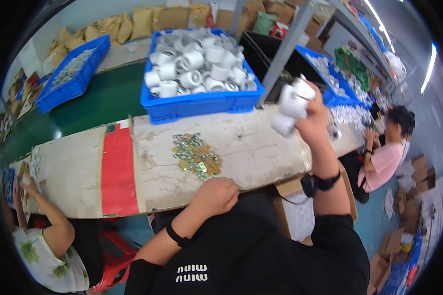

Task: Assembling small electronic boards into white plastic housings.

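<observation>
While the right hand (314, 123) is raised above the right end of the worn workbench (261, 147), its fingers are closed around a cluster of white cylindrical parts (293, 105), short, hollow, plastic-looking pieces bunched three or four together, one sticking out below the fist. The left hand (216, 195) rests as a loose fist on the near edge of the bench, just below a small heap of flat gold and green metal pieces (197, 156); whether it pinches one of them cannot be told. At the far edge stands a blue plastic crate (197, 105) heaped with more of the same white cylinders. Between heap and raised hand the bench top lies bare, and a red strip (117, 169) crosses it to the left. Beyond the bench runs a green belt (103, 98) with a second blue crate (74, 73) at its far left. A co-worker in pink (384, 157) sits at the right end, another person in a leaf-print top (49, 246) at the left end.
</observation>
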A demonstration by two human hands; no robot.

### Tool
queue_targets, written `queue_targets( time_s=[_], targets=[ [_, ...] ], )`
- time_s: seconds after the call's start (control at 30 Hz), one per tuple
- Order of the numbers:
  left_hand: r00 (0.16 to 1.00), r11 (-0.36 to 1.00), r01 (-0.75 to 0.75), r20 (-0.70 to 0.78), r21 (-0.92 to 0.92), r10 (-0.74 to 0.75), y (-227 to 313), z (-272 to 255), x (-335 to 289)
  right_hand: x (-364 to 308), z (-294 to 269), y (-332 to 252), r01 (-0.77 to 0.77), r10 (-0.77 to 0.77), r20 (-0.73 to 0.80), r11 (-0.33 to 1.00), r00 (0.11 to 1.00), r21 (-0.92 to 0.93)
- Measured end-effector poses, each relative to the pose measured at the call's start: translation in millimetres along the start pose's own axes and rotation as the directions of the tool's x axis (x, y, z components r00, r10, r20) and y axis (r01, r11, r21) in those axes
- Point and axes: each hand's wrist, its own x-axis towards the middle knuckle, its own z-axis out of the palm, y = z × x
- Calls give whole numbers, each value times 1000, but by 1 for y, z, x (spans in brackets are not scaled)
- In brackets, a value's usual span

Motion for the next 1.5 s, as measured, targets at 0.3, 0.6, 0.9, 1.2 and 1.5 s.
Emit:
queue_targets(
  time_s=[0.3,0.6,0.9,1.2,1.5],
  targets=[
    [996,986,91,-2,-138,-92,-4,2,-4,239,161,49,-258,226,172,946,959,196],
    [988,974,154,53,-164,-147,-9,0,-1,271,207,109,-815,608,597,562,524,143],
    [978,973,204,62,-104,-199,-3,-3,5,266,164,53,-593,479,634,804,607,-40],
    [885,405,207,-6,-890,-465,-22,-20,-1,115,121,-23,-44,-110,274,865,955,499],
    [849,232,401,264,-886,-459,-29,-39,58,-40,15,-32,-115,-193,560,876,806,468]
  ],
)
